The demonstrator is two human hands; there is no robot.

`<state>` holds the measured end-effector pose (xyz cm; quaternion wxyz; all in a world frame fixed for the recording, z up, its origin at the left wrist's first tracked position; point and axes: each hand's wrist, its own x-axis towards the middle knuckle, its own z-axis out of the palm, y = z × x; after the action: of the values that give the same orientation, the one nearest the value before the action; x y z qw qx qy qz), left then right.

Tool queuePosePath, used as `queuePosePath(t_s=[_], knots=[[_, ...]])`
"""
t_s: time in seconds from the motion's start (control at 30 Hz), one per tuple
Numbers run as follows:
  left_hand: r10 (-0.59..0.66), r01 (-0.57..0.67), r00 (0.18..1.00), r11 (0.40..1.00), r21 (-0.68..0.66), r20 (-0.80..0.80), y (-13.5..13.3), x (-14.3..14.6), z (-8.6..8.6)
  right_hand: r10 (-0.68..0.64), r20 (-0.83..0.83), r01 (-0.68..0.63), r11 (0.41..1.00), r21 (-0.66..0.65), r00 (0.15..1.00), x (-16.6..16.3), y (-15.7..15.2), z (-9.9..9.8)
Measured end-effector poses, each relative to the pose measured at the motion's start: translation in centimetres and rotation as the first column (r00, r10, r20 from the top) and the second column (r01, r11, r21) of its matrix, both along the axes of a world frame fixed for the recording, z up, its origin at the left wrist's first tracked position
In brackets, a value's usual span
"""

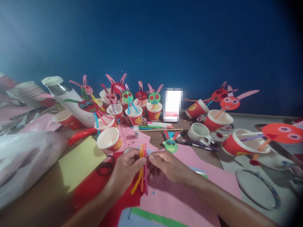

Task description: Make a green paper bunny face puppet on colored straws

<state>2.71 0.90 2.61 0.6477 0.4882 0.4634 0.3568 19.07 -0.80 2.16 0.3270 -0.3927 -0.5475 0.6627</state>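
In the middle of the view, my left hand point(129, 164) pinches a small bundle of slim yellow, orange and pink straws point(142, 176) upright between thumb and fingers. My right hand point(165, 162) is just to their right with its fingertips pressed together; whatever it may hold is hidden. Pink paper point(184, 192) and a red sheet point(92, 189) lie beneath both hands. Just beyond them rests a green paper rabbit face point(170, 146) with pink ears. Black-handled scissors point(105, 165) lie partly behind my left hand.
Red-and-white paper cups point(109, 138) with rabbit faces on straws line the back and the right. A white mug point(199, 133), markers point(158, 124) and a bright, blurred-out screen point(173, 104) stand beyond my hands. At left are yellow paper point(81, 162) and a plastic bag point(30, 157).
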Motion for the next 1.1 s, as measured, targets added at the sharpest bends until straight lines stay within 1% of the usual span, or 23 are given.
queuePosePath(t_s=[0.07, 0.1, 0.17, 0.3, 0.4, 0.53, 0.7, 0.87, 0.97, 1.1], knots=[[0.030, -0.023, 0.997, 0.995, -0.094, 0.074, 0.1, -0.2, -0.2, 0.003, 0.017, -0.003, 1.000, 0.006, 1.000, 0.0, 0.0, 0.0], [0.046, -0.033, 0.993, 0.993, -0.114, 0.106, 0.2, -0.3, -0.3, -0.004, 0.041, 0.003, 1.000, 0.014, 0.999, 0.0, 0.0, 0.0], [0.075, -0.056, 0.985, 0.991, -0.119, 0.156, 0.5, -0.4, -0.5, -0.019, 0.087, 0.017, 1.000, 0.020, 0.996, -0.1, -0.1, -0.2], [0.088, -0.067, 0.971, 0.993, -0.102, 0.221, 0.8, -0.6, -0.5, -0.041, 0.106, 0.041, 0.999, 0.010, 0.994, -0.6, -0.3, -1.0], [0.085, -0.070, 0.979, 0.994, -0.088, 0.186, 0.7, -0.6, -0.4, -0.081, 0.118, 0.080, 0.997, 0.014, 0.990, -1.0, -0.5, -1.2], [0.078, -0.068, 0.989, 0.994, -0.086, 0.123, 0.3, -0.6, -0.4, -0.080, 0.091, 0.082, 0.997, -0.012, 0.993, -1.3, -0.8, -0.9], [0.107, -0.099, 0.986, 0.993, -0.068, 0.126, 0.3, -0.5, -0.1, -0.102, -0.002, 0.102, 0.993, -0.054, 0.995, -1.6, -0.9, -0.9], [0.114, -0.105, 0.984, 0.992, -0.068, 0.141, 0.3, -0.5, -0.1, -0.153, 0.001, 0.153, 0.986, -0.059, 0.988, -1.6, -0.9, -1.3], [0.112, -0.105, 0.980, 0.993, -0.048, 0.162, 0.1, -0.4, -0.4, -0.134, -0.041, 0.130, 0.988, -0.087, 0.990, -1.6, -0.7, -1.4], [0.075, -0.066, 0.978, 0.996, -0.055, 0.193, -0.1, -0.5, -0.9, -0.093, -0.118, 0.069, 0.979, -0.192, 0.989, -1.7, -0.4, -1.2]])
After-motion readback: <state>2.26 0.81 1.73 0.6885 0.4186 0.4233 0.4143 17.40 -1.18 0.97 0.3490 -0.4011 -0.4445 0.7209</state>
